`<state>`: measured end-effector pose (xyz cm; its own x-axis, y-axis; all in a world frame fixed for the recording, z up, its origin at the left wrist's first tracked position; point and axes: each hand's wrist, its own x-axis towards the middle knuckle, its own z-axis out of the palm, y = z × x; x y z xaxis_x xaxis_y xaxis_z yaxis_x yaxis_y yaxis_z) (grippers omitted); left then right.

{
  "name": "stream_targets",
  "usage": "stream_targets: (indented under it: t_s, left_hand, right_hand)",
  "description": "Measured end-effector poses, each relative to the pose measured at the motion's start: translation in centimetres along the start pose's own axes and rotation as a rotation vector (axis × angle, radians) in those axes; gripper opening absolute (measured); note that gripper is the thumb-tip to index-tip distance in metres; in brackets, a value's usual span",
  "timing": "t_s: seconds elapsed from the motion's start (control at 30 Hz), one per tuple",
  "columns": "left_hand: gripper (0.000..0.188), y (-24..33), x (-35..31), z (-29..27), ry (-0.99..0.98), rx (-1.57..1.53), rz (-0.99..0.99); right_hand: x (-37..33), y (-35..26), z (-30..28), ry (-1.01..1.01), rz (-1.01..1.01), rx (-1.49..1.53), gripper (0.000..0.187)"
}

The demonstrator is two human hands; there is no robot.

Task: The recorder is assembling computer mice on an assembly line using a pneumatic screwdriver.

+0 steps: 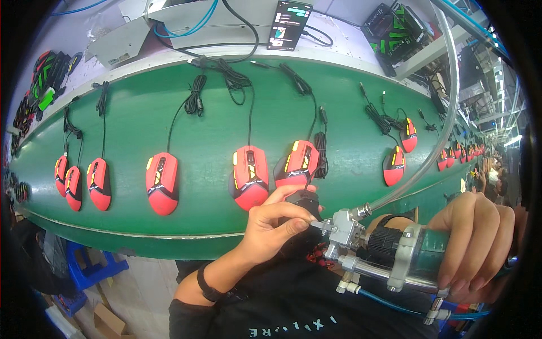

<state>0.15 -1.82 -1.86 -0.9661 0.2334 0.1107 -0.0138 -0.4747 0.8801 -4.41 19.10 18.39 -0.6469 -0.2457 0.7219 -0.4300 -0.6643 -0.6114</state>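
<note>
A blue stool (pixel 93 268) stands on the floor below the near edge of the green worktop (pixel 214 141), toward the left end, where three red-and-black mice (pixel 99 186) lie with cables running to the far edge. Next comes a single red mouse (pixel 162 183), apart from the others. At the near edge, the left hand (pixel 265 223) curls its fingers round a black piece (pixel 303 199), thumb and forefinger drawn together beside the metal tip of a hand tool (pixel 385 243); whether they also pinch that tip, I cannot tell. Just beyond this hand lie two more red mice (pixel 249 175), and past the far edge stands a phone (pixel 289 25). Farther right, another pair of red mice (pixel 394 166) lies near a bundle of black cables. The right hand (pixel 477 237) closes its fingers over the tool's green cylinder, on the person's side of the near edge
</note>
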Motion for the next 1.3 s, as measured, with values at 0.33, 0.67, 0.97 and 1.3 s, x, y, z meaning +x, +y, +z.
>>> stream_targets:
  t_s: [0.33,0.67,0.97,1.3]
  left_hand:
    - [0.077,1.8,1.0,-0.5,0.230,-0.040,-0.077]
    - [0.047,4.7,5.1,-1.9,0.212,0.018,-0.247]
    - [0.049,4.8,5.2,-2.7,0.239,-0.084,-0.234]
    - [0.042,7.0,6.6,-4.4,0.047,0.399,-0.076]
  right_hand:
    - [0.8,-0.1,-5.7,-0.313,0.139,0.149,0.018]
    - [1.6,-0.3,-7.5,-0.411,0.320,-0.022,0.011]
    - [-0.5,1.7,-0.4,0.234,0.180,-0.339,0.025]
    - [1.3,2.0,-2.7,-0.077,0.217,-0.200,0.028]
